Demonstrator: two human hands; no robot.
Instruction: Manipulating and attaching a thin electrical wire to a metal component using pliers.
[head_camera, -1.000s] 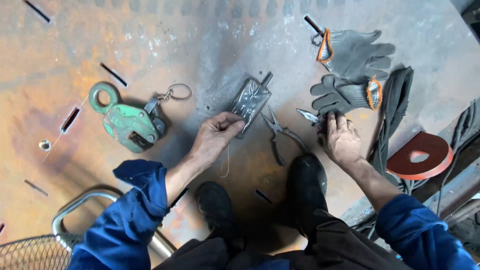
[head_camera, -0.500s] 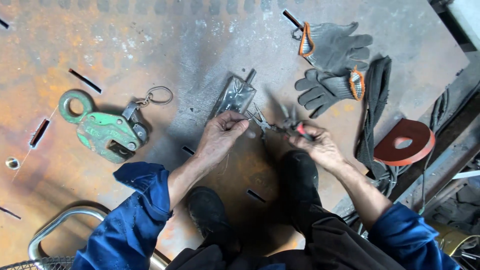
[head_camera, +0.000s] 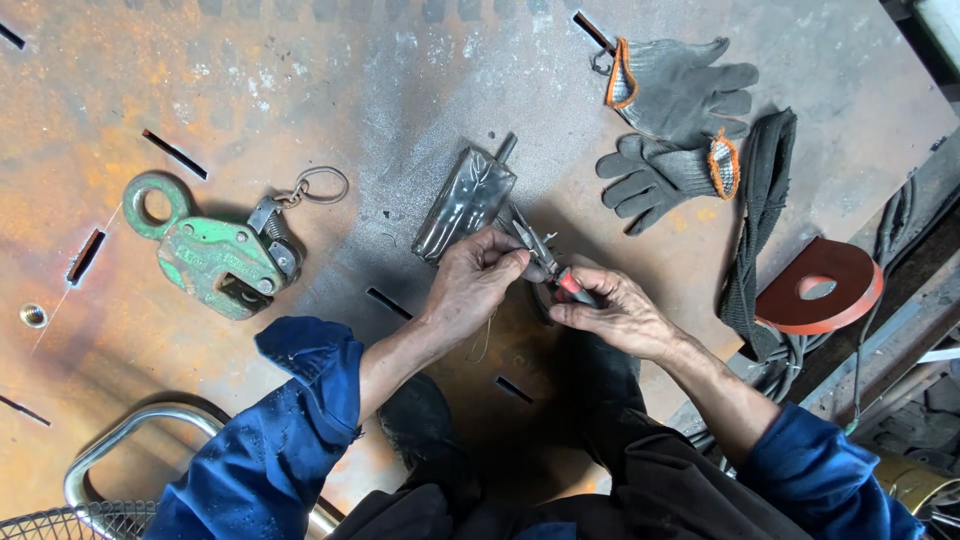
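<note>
Both hands meet over the rusty steel plate (head_camera: 300, 90), right in the middle of the view. The right hand (head_camera: 615, 312) has its grip clenched on the red handles of a pair of pliers (head_camera: 545, 262), fingers wrapped round and thumb pressed on top. The pliers' metal nose points up and away, toward the flat grey metal piece (head_camera: 468, 198) lying on the plate just beyond the fingertips. The left hand (head_camera: 478, 278) comes in from the other side, its grip pinched tight, thumb and fingertips closed together right at the pliers' nose. Whatever sits between those fingertips is too small to make out. A thin strand hangs below the left hand, just visible against the plate. So the pliers are up off the plate, carried between the two hands, just in front of the person's dark shoes.

Round about: a green lifting clamp (head_camera: 210, 255) with a ring lies well off to the left. Two grey work gloves (head_camera: 680, 120) with orange cuffs rest at the upper right. Beside them runs a dark strap (head_camera: 760, 220), and a red disc with a hole (head_camera: 822, 287) sits at the plate's right edge. A small nut (head_camera: 33, 316) lies at the far left.
</note>
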